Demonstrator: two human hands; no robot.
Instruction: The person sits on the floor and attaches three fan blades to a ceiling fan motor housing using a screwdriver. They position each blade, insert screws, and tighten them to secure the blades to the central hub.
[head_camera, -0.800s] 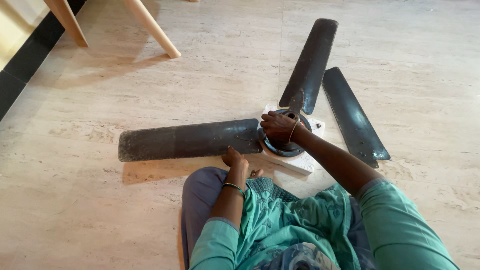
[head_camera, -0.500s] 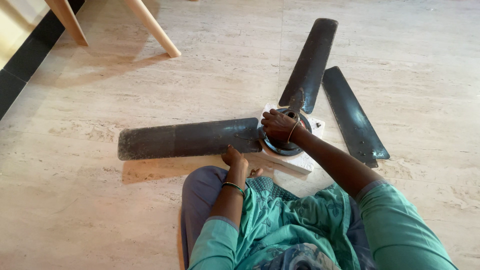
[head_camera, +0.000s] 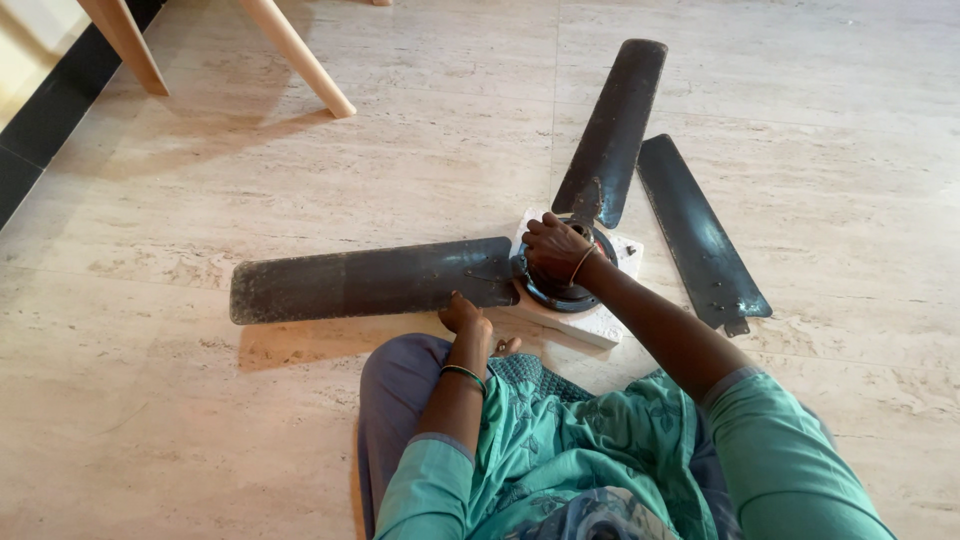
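Almost nothing has moved since the earlier frames: the right hand (head_camera: 553, 247) stays on the hub (head_camera: 565, 285), and the left hand (head_camera: 465, 315) stays low by the long blade (head_camera: 370, 281).

A person sits on the floor (head_camera: 200, 420) with an old fan in front of them. The hub is round and dark. It rests on a white block (head_camera: 600, 322). The right hand lies on top of the hub with its fingers curled down over it. I cannot tell if it holds anything small, because the hand hides what is under it.

The left hand is near the bottom edge of the long blade, close to where the blade meets the hub. Its fingers are bent. I cannot tell if it grips the blade or just touches it.

The long blade sticks out to the left of the hub. A second blade (head_camera: 615, 130) points up and away from the hub. A third blade (head_camera: 700, 235) lies loose on the floor to the right, just beside the block.

Two wooden legs (head_camera: 295, 55) stand on the floor at the top left.
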